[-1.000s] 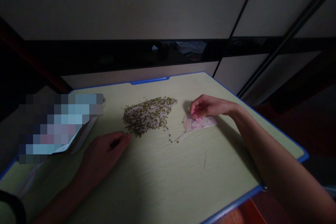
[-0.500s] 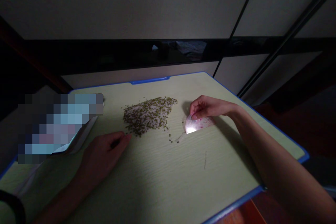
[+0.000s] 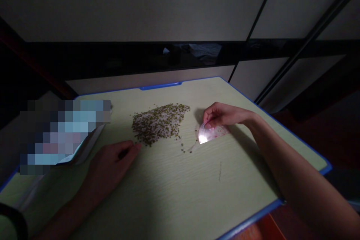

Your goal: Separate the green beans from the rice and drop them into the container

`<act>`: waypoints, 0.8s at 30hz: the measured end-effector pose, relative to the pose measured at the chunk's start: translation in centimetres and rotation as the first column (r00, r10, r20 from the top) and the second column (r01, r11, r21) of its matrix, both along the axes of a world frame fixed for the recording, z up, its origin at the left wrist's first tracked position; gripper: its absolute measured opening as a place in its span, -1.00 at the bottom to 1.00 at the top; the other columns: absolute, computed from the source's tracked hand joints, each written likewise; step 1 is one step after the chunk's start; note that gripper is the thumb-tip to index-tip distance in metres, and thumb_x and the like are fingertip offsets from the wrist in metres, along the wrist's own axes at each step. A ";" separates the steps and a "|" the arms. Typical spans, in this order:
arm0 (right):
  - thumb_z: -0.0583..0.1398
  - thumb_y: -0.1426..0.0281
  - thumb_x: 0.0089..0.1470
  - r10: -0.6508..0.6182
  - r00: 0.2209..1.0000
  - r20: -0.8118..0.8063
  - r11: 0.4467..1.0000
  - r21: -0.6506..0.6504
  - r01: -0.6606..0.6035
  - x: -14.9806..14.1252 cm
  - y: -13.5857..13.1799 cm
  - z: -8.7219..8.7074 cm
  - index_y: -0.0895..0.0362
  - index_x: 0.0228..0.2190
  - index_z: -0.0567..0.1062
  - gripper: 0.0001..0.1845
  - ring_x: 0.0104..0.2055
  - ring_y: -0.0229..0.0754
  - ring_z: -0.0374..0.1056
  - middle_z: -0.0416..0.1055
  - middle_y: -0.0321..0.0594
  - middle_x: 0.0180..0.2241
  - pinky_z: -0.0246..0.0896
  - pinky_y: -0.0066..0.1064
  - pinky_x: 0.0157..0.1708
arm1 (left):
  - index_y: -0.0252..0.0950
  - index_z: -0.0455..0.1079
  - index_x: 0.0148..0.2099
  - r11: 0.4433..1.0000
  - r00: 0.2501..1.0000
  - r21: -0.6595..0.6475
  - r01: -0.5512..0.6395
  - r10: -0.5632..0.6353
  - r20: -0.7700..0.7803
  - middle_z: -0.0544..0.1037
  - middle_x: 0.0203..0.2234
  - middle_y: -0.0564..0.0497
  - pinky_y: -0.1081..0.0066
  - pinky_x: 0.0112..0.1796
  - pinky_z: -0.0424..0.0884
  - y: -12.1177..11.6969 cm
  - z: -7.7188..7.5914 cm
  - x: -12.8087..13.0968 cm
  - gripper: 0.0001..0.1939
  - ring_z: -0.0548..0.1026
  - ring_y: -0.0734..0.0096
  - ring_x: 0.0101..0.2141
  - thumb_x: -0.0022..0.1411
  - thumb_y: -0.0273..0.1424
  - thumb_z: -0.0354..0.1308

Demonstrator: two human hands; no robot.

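A pile of small green beans mixed with whitish grains (image 3: 159, 123) lies spread on the pale tabletop (image 3: 180, 187). My right hand (image 3: 218, 114) is right of the pile, thumb and fingers pinching the curved edge of a clear protractor with pink markings (image 3: 212, 133). The protractor is tilted, and bright light glares off its left part. At the pile's near left edge rests my left hand (image 3: 115, 161), fingers curled and thumb and forefinger pressed together. Whether anything is between those fingertips I cannot make out. Several loose beans (image 3: 184, 150) lie between the pile and the protractor.
On the left of the table sits a blurred-out pale blue object (image 3: 67, 131), with a dark-edged flap beside it. Blue trim (image 3: 160, 86) borders the tabletop. Behind it rises a pale cabinet front (image 3: 135, 7) with a dark gap. Something orange (image 3: 258, 228) shows below the near edge.
My right hand has tilted the protractor, so it now reflects bright light and its lower edge sits slightly differently. The left hand and the pile stay as they were.
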State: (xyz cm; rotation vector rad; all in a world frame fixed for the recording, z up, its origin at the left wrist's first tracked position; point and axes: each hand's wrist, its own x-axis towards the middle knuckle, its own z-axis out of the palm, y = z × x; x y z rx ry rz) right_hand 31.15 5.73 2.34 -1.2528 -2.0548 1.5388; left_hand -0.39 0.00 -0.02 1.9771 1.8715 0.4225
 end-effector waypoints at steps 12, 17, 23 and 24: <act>0.27 0.42 -0.18 -0.022 1.000 -0.013 0.999 0.042 0.022 -0.3 0.2 -0.2 0.25 -0.50 0.43 -0.84 -0.57 -0.41 0.24 0.37 -0.34 -0.60 0.09 -0.54 -0.56 | -0.23 0.06 -0.68 1.000 1.000 -0.002 -0.005 0.005 -0.007 0.13 -0.78 0.16 0.46 -0.56 0.04 0.0 0.2 0.1 -0.57 0.21 0.44 -0.64 -0.01 -0.02 -0.21; 0.26 0.42 -0.17 -0.010 1.000 -0.003 0.999 0.047 0.010 -0.7 0.1 -0.3 0.25 -0.49 0.43 -0.85 -0.57 -0.41 0.23 0.37 -0.34 -0.59 0.08 -0.54 -0.56 | -0.23 0.08 -0.67 1.000 1.000 -0.022 -0.016 0.016 0.007 0.15 -0.76 0.16 0.46 -0.56 0.05 -0.1 0.3 0.3 -0.57 0.23 0.44 -0.63 0.00 -0.02 -0.21; 0.25 0.41 -0.18 -0.017 0.999 -0.032 0.998 0.060 0.019 -1.5 0.0 -0.4 0.25 -0.52 0.41 -0.85 -0.57 -0.41 0.23 0.37 -0.34 -0.60 0.09 -0.53 -0.55 | -0.23 0.07 -0.67 1.000 1.000 -0.012 -0.005 0.005 0.021 0.14 -0.76 0.17 0.46 -0.56 0.06 -0.1 0.3 0.2 -0.56 0.22 0.45 -0.63 0.01 -0.01 -0.21; 0.25 0.41 -0.19 -0.018 0.999 -0.038 0.998 0.063 0.021 -1.7 0.0 -0.4 0.25 -0.52 0.41 -0.85 -0.57 -0.41 0.23 0.37 -0.33 -0.59 0.09 -0.53 -0.55 | -0.23 0.07 -0.67 1.000 1.000 -0.017 -0.006 0.006 0.023 0.14 -0.76 0.17 0.46 -0.56 0.06 -0.1 0.3 0.2 -0.56 0.21 0.45 -0.63 0.01 -0.01 -0.20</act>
